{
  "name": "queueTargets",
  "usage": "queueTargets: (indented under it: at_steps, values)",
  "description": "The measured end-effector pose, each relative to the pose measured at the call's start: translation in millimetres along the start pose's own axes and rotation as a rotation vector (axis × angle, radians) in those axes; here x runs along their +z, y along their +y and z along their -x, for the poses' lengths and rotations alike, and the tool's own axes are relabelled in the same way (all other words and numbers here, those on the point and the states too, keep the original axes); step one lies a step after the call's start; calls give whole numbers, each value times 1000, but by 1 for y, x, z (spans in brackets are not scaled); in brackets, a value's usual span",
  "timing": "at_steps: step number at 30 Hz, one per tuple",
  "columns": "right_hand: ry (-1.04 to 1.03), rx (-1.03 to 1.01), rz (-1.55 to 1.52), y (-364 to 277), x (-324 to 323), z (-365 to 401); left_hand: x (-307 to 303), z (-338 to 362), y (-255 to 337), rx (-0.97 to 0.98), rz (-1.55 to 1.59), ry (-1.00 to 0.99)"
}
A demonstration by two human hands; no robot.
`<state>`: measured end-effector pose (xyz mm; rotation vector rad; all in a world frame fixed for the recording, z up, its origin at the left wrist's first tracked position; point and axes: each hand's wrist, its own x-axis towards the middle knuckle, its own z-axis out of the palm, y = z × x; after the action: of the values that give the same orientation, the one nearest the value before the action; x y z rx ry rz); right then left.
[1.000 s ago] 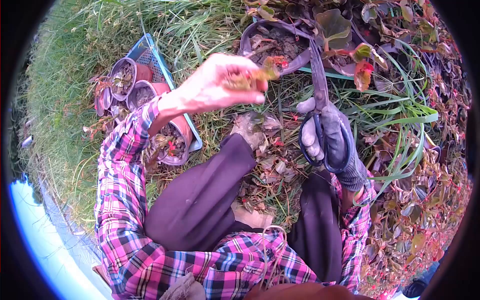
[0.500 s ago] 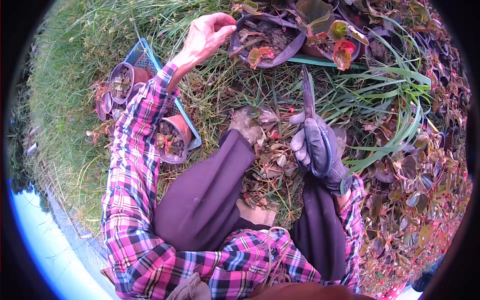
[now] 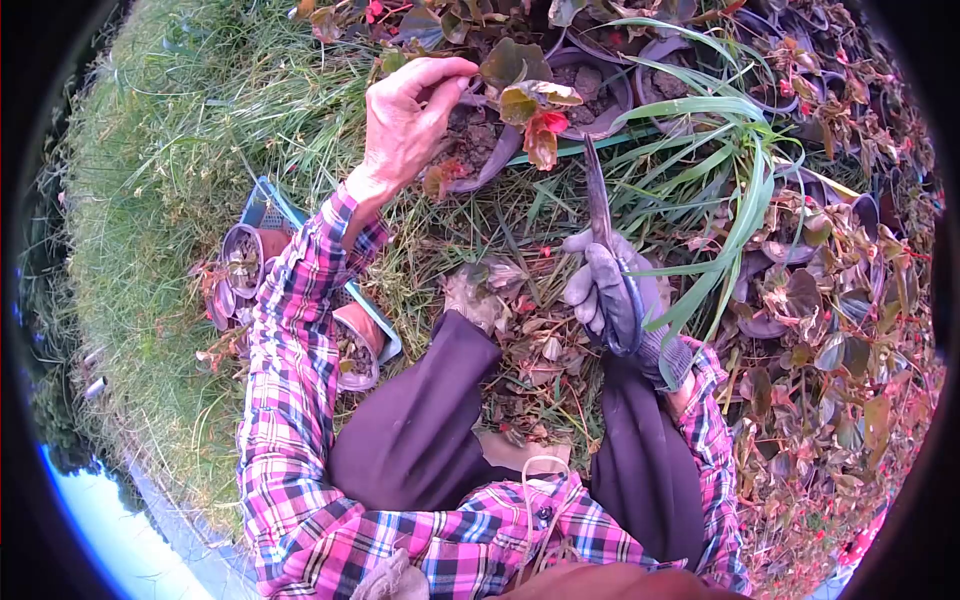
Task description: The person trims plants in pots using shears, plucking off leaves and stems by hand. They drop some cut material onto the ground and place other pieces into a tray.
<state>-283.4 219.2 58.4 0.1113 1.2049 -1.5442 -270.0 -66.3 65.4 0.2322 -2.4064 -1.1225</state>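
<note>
Bare, my left hand (image 3: 408,122) reaches out at the top centre, over a round pot of soil (image 3: 478,140). Its thumb and fingertips come together beside a leafy plant with a red flower (image 3: 545,125); whether anything is between them is too small to tell. My right hand (image 3: 622,290) wears a grey glove and grips a dark-bladed cutting tool (image 3: 599,195). The blade points up toward the pots, and its lower loop lies across the palm.
At the left, a blue crate (image 3: 262,205) holds pots, including a reddish one (image 3: 362,330). Long green grass blades (image 3: 730,200) arch beside my right hand. Potted plants with dry leaves (image 3: 800,310) crowd the right. Tall grass (image 3: 150,200) grows at the left.
The view has shifted, with the crate now lower. My left hand has moved from left of the soil pot to over its edge, near the red-flowered plant. My right hand still holds the tool.
</note>
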Motion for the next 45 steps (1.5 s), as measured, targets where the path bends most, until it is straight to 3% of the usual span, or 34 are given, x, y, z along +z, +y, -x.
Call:
queueTargets:
  at_steps: [2, 6, 8, 10, 11, 15, 16, 18, 19, 22, 23, 24, 26, 28, 30, 32, 33, 34, 36, 37, 38, 40, 42, 44, 45]
  values:
    - [-3, -64, -54, -6, -4, -2, 0, -10, 11, -68, 105, 62]
    - [17, -138, 75, -29, -3, -9, 15, -50, 29, 362, -33, -52]
    - [36, -161, 85, -34, -5, -8, 28, -68, 41, 49, 113, -163]
    - [37, -143, 67, -39, -10, -7, 36, -89, 51, 58, -4, -63]
    - [87, -135, 152, -43, -9, -5, 35, -98, 53, 157, -183, -127]
    - [60, -291, -112, -47, -33, -10, 60, -111, 54, 560, -213, -143]
    - [70, -337, -158, -49, -40, -12, 70, -117, 50, 582, -418, -234]
    - [58, -350, -242, -61, -51, -10, 88, -117, 41, 649, -564, -140]
    - [75, -454, -175, -59, -60, -13, 99, -118, 34, 583, -711, -174]
    - [-10, -465, -349, -69, -77, -2, 108, -120, 3, 517, -880, -321]
    - [-24, -494, -354, -68, -86, -2, 102, -117, 2, 448, -753, -227]
    - [11, -501, -339, -65, -92, 1, 86, -115, -3, 542, -487, -167]
    - [-56, -493, -348, -59, -103, 0, 54, -108, 27, -205, 265, -337]
    - [-165, -454, -421, -56, -104, -5, 27, -97, 53, -261, 414, -300]
    - [-281, -438, -495, -48, -106, -11, 8, -84, 73, -373, 359, -405]
    - [-296, -420, -485, -48, -84, -8, 3, -41, 112, -317, 408, -519]
    - [-246, -419, -443, -46, -81, -8, 15, -11, 110, 4, 589, -556]
    - [-197, -419, -400, -43, -79, -9, 9, 7, 124, 114, 409, -883]
    - [-97, -421, -302, -39, -75, -11, 31, 72, 111, 100, 546, -1366]
    - [-49, -421, -250, -39, -72, -12, 27, 103, 98, 82, 558, -1348]
    - [-78, -417, -271, -36, -70, -13, 16, 96, 101, 363, 165, -1353]
    - [-140, -400, -313, -33, -68, -15, 9, 61, 110, 92, 278, -1326]
    - [-120, -377, -280, -32, -60, -14, -6, 36, 114, -105, 417, -986]
    - [-67, -370, -278, -37, -45, -9, -26, 19, 116, -170, 220, -680]
    - [-77, -381, -271, -35, -47, -10, -29, 18, 112, -83, 130, -426]
